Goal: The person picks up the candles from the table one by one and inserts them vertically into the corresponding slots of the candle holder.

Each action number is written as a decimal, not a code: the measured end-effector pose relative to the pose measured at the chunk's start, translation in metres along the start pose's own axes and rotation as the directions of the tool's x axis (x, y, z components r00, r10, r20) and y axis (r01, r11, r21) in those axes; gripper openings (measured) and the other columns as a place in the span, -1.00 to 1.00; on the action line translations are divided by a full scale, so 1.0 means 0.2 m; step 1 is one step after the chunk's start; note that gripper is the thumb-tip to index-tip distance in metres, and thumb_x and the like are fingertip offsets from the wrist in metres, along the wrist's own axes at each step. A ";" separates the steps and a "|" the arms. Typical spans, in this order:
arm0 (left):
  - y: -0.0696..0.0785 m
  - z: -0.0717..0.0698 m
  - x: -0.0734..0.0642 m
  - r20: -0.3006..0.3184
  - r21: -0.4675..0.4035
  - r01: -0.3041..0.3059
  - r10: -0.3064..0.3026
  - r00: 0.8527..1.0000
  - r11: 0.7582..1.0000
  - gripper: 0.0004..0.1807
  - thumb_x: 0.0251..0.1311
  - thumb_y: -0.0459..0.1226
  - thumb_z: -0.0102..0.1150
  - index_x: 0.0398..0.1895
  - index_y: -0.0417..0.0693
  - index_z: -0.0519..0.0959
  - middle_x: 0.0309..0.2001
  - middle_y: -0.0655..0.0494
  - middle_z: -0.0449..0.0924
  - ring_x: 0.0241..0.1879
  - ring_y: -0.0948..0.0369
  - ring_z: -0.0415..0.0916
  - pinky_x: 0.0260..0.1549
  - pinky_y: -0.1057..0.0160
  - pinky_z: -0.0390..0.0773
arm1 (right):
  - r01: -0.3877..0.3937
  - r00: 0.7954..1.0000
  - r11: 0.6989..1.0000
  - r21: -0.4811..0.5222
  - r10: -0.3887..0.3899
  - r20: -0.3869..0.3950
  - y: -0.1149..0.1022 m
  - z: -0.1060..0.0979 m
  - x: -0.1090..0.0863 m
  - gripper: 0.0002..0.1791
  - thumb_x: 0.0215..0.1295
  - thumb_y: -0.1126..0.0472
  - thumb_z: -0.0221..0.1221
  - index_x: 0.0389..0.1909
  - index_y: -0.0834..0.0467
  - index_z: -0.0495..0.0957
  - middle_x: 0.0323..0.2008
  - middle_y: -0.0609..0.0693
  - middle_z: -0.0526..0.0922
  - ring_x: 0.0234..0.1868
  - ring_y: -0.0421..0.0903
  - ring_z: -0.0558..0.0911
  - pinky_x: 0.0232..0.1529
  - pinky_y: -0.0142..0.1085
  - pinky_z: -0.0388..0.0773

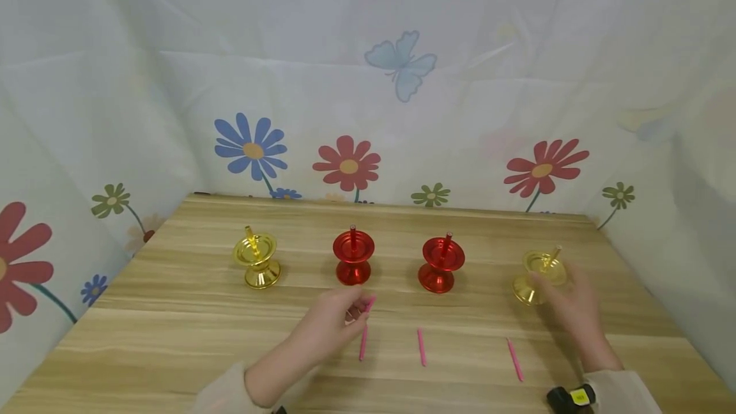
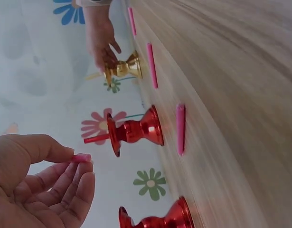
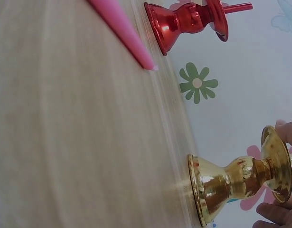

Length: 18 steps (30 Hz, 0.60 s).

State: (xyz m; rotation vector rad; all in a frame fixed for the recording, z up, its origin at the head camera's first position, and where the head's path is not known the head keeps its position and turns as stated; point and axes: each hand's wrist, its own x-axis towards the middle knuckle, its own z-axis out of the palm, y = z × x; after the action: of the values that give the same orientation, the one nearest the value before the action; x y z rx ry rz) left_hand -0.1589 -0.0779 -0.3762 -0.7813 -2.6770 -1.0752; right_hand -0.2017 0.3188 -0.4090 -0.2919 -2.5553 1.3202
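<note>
My left hand (image 1: 324, 328) pinches a thin pink candle (image 2: 81, 157) between thumb and forefinger, the other fingers loosely curled. In the head view it is above the table, in front of a red candle holder (image 1: 353, 271). On the right, my right hand (image 1: 577, 315) grips the dish rim of a gold candle holder (image 3: 238, 178), thumb on one side and fingers on the other. That holder leans slightly to the right in the head view. A second red candle holder (image 1: 437, 278) stands between the hands, farther back.
Three more pink candles lie apart on the wooden table (image 1: 190, 350): one candle (image 1: 363, 345) by my left hand, another candle (image 1: 422, 347) in the middle, a third candle (image 1: 515, 360) towards the right. Another gold holder (image 1: 262, 275) stands at left. A flowered cloth (image 1: 287, 82) hangs behind.
</note>
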 end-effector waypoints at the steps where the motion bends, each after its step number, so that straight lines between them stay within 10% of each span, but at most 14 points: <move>1: 0.00 0.01 0.01 0.003 -0.007 -0.008 0.008 1.000 1.000 -0.85 0.06 -0.47 0.22 -0.29 -0.15 0.57 -0.42 0.09 0.62 -0.43 0.33 0.49 -0.41 0.43 0.55 | -0.005 1.000 1.000 -0.001 0.005 0.002 0.00 0.00 0.00 -0.03 0.26 -0.09 0.18 0.40 0.44 -0.05 0.35 0.51 0.07 0.36 0.44 0.07 0.29 0.29 0.03; 18: 0.08 0.18 0.16 0.037 -0.134 -0.006 0.011 0.999 0.991 -0.85 0.09 -0.45 0.19 -0.25 -0.16 0.58 -0.35 0.05 0.64 -0.35 0.31 0.50 -0.34 0.46 0.55 | -0.044 0.999 0.999 -0.017 0.044 0.014 -0.01 0.00 0.00 -0.05 0.27 -0.08 0.17 0.41 0.42 -0.05 0.36 0.48 0.06 0.38 0.41 0.06 0.32 0.26 0.02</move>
State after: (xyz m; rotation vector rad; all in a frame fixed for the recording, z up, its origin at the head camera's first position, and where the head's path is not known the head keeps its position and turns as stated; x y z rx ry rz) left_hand -0.1766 -0.0301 -0.3832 -0.8431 -2.6519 -1.2613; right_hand -0.2025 0.3169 -0.4074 -0.3452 -2.5870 1.3223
